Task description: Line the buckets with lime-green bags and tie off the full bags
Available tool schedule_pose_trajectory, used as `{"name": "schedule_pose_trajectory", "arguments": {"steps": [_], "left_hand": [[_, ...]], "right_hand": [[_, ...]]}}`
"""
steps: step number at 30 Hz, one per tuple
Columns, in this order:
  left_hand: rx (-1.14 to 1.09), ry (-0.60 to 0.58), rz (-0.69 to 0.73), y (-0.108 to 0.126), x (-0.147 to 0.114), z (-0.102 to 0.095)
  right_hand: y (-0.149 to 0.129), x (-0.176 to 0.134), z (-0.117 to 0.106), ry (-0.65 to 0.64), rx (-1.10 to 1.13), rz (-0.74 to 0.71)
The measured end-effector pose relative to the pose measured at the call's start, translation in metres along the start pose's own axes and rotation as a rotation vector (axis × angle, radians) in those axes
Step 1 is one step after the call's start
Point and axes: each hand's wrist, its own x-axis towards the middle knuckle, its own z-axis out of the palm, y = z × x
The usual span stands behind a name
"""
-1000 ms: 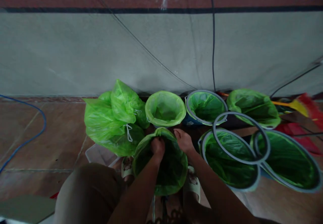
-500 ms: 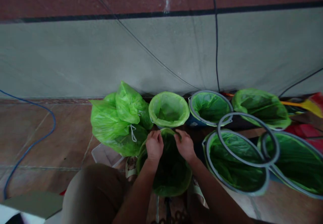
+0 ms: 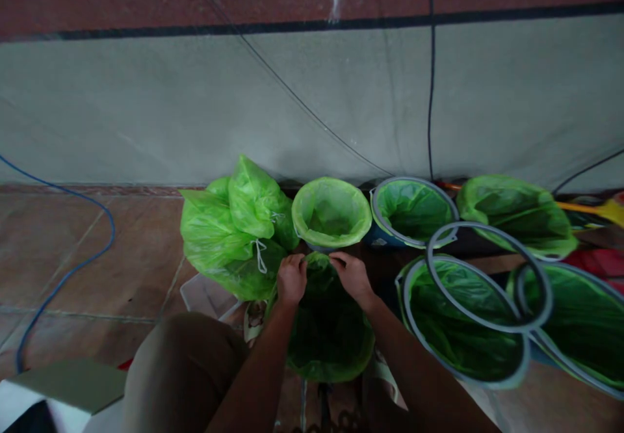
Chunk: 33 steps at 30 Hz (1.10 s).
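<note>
Between my feet stands a bin lined with a green bin bag (image 3: 331,355), its inside dark. My left hand (image 3: 292,279) pinches the bag's far edge on the left side. On the right side of that same edge, my right hand (image 3: 351,277) grips the bag between thumb and fingers. A short stretch of green film runs between the two hands. Just beyond them is another bin with a pale green liner (image 3: 331,210) folded over its rim. The lower walls of the bin I work on are hidden by the bag and my arms.
Filled, tied green bags (image 3: 229,238) lean at the wall on the left, over a clear plastic tub (image 3: 207,295). Lined bins with grey rims (image 3: 414,209) stand to the right. A loose grey ring (image 3: 487,225) lies across two bins. A blue cable (image 3: 110,225) crosses the floor.
Both hands still hold the bag's far edge and have shifted slightly along it. The view has moved a little to the left.
</note>
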Motion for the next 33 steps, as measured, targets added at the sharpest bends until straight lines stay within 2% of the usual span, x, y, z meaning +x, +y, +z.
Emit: {"name": "schedule_pose_trajectory", "arguments": {"steps": [3, 6, 10, 12, 14, 17, 20, 23, 25, 27, 29, 31, 33], "left_hand": [[0.001, -0.057, -0.048, -0.006, -0.001, -0.003], [0.044, -0.137, -0.09, -0.007, 0.001, -0.009], [0.13, -0.267, -0.135, -0.005, 0.004, -0.019], [0.148, -0.252, -0.116, -0.002, 0.005, -0.026], [0.156, -0.187, -0.076, 0.005, 0.006, -0.034], [0.129, -0.131, 0.016, 0.021, 0.009, -0.039], [0.142, -0.192, 0.112, 0.035, 0.015, -0.034], [0.26, -0.314, 0.108, 0.037, 0.02, -0.023], [0.314, -0.365, 0.108, 0.035, 0.022, -0.019], [0.331, -0.378, 0.126, 0.032, 0.024, -0.018], [0.332, -0.373, 0.124, 0.031, 0.025, -0.022], [0.322, -0.352, 0.105, 0.033, 0.027, -0.03], [0.307, -0.318, 0.091, 0.037, 0.029, -0.041]], "right_hand": [[0.009, -0.004, 0.003, 0.072, 0.102, -0.083], [0.015, -0.008, 0.007, 0.115, 0.109, -0.103], [0.011, -0.011, 0.004, 0.046, -0.018, -0.1], [0.007, -0.01, -0.003, 0.051, -0.008, -0.116], [0.002, -0.006, -0.011, 0.104, 0.053, -0.129], [-0.001, -0.001, -0.02, 0.136, 0.056, -0.083], [-0.001, 0.001, -0.019, -0.05, -0.143, 0.006], [-0.003, -0.001, -0.012, -0.278, -0.349, 0.084], [-0.006, -0.004, -0.01, -0.295, -0.375, 0.112], [-0.007, -0.007, -0.014, -0.186, -0.274, 0.11], [-0.005, -0.012, -0.027, 0.022, -0.073, 0.156], [0.004, -0.02, -0.047, 0.321, 0.235, 0.363], [0.017, -0.033, -0.072, 0.649, 0.61, 0.682]]}}
